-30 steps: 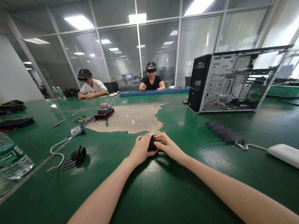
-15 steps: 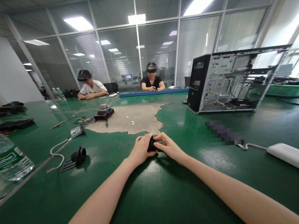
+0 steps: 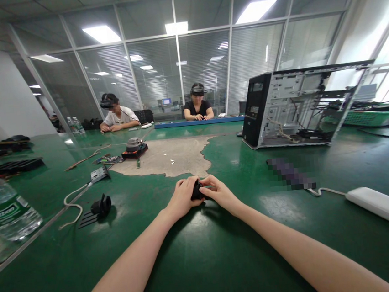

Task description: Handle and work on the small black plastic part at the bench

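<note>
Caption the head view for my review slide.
Left hand and right hand hold a small black part at a green table.

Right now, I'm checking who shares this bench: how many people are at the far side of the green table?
2: a person in white toward the left, and a person in black near the middle, behind the long blue strip. Others may be hidden.

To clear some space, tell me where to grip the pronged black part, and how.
Pinch its round head, probably with the left hand, once free, from the right: the head stands higher and nearer that hand, while thin prongs lie low, pointing left.
</note>
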The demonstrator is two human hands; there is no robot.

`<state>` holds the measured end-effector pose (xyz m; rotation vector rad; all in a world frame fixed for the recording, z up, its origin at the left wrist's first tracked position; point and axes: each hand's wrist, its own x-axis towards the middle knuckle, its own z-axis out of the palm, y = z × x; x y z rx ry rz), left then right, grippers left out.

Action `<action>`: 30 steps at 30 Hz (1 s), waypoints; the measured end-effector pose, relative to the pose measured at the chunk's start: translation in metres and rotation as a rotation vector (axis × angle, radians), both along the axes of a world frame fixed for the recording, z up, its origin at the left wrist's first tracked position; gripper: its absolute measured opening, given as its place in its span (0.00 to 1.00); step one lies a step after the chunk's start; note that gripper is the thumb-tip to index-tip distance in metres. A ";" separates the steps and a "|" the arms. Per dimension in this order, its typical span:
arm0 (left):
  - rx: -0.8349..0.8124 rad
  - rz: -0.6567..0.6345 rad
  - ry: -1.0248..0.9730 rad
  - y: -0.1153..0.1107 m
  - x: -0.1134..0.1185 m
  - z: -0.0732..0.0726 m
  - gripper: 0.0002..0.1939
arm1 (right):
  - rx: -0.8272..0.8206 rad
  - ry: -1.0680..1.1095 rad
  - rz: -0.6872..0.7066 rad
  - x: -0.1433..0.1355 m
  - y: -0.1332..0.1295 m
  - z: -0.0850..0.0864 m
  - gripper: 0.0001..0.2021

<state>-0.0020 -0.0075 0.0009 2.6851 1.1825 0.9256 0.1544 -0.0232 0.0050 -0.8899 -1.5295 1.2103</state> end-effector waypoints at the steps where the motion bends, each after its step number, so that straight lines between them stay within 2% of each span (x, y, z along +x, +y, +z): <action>1: 0.001 -0.001 0.001 0.000 0.000 0.000 0.29 | 0.000 -0.006 -0.017 0.000 0.001 -0.001 0.12; 5: 0.002 0.001 -0.004 0.000 0.000 -0.001 0.28 | -0.011 -0.037 -0.069 0.001 0.007 -0.004 0.15; 12: -0.009 0.002 0.004 0.000 0.000 -0.001 0.28 | -0.021 0.020 0.053 0.002 0.002 -0.002 0.16; 15: -0.004 -0.006 -0.004 0.000 0.001 -0.001 0.29 | 0.010 0.002 0.008 0.001 0.001 -0.001 0.13; 20: -0.005 0.004 -0.001 0.001 0.001 -0.001 0.29 | -0.022 -0.049 -0.069 0.001 0.006 -0.003 0.14; 26: -0.012 0.006 -0.006 -0.001 0.001 0.000 0.28 | -0.038 -0.016 0.049 0.002 0.001 0.001 0.16; 30: -0.008 0.001 -0.016 -0.002 0.000 0.001 0.28 | -0.033 0.006 0.016 0.000 -0.001 0.000 0.14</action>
